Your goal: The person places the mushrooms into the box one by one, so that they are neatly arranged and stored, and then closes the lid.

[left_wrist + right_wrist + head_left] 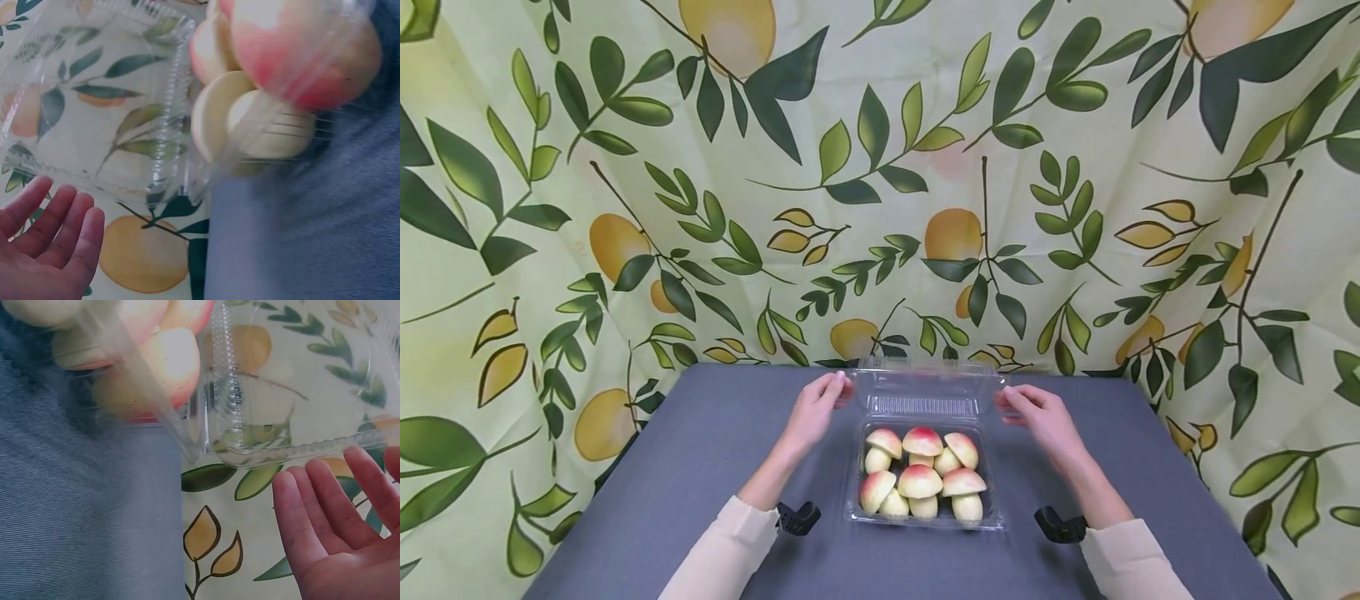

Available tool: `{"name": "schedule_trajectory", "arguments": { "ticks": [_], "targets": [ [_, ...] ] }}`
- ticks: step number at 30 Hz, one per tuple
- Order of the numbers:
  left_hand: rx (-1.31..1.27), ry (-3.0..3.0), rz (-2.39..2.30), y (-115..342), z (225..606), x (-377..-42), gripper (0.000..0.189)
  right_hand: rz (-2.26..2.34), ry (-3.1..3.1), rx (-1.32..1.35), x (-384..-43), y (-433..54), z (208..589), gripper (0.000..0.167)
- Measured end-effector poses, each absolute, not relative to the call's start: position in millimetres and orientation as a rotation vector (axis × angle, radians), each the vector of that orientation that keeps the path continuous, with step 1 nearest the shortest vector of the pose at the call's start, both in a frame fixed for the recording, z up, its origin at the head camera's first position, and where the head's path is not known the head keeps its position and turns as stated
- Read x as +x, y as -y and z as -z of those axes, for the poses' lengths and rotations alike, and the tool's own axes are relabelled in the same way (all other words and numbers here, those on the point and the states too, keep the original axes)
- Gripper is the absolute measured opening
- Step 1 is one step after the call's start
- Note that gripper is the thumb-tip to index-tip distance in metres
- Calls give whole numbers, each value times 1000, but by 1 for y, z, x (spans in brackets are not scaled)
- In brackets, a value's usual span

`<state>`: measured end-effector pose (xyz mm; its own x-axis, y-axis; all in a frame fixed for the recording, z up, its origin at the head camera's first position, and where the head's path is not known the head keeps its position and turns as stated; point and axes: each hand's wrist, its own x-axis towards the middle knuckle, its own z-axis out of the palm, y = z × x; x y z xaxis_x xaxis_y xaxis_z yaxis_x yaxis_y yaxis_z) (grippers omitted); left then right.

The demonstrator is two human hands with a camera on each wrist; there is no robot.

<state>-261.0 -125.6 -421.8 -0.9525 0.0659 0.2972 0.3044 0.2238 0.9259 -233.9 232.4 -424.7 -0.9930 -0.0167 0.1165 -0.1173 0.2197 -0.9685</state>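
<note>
A clear plastic clamshell box (859, 518) lies on the table with its lid (887, 392) raised at the back. Several cream mushroom-shaped pieces with red-tinted caps (921, 482) sit inside in two rows. At the lid's left edge, my left hand (816, 408) pinches the rim between thumb and fingers. My right hand (1037, 414) pinches the opposite edge near the far corner. In the left wrist view the fingers (65, 219) lie along the lid's edge, thumb out of frame. The right wrist view has an index fingertip (354, 453) right at the lid's rim.
A blue-grey cloth covers the table (700, 467). Behind it and at both sides hangs a curtain (880, 192) printed with leaves and orange fruit. Black wrist devices (799, 518) are strapped under both forearms.
</note>
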Motion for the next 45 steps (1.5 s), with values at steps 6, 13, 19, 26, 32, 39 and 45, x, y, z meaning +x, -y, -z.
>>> {"name": "schedule_trajectory", "arguments": {
  "ticks": [6,13,19,26,32,39,45],
  "targets": [
    [-362,2350,1820,130,431,-255,40,-1958,2370,148,-227,-234,433,42],
    [-392,2409,1767,134,439,-249,33,-1953,2417,136,-219,-236,439,43],
    [-459,2478,1683,139,444,-240,24,-1886,2500,99,-209,-237,445,40],
    [-511,2478,1642,143,460,-234,15,-1812,2584,15,-202,-236,457,39],
    [-495,2503,1605,139,469,-224,14,-1859,2577,29,-197,-235,466,38],
    [-452,2530,1566,130,462,-210,14,-1945,2562,28,-193,-232,476,39],
    [-484,2540,1571,136,484,-215,17,-1970,2568,22,-190,-229,483,39]
  ]
}}
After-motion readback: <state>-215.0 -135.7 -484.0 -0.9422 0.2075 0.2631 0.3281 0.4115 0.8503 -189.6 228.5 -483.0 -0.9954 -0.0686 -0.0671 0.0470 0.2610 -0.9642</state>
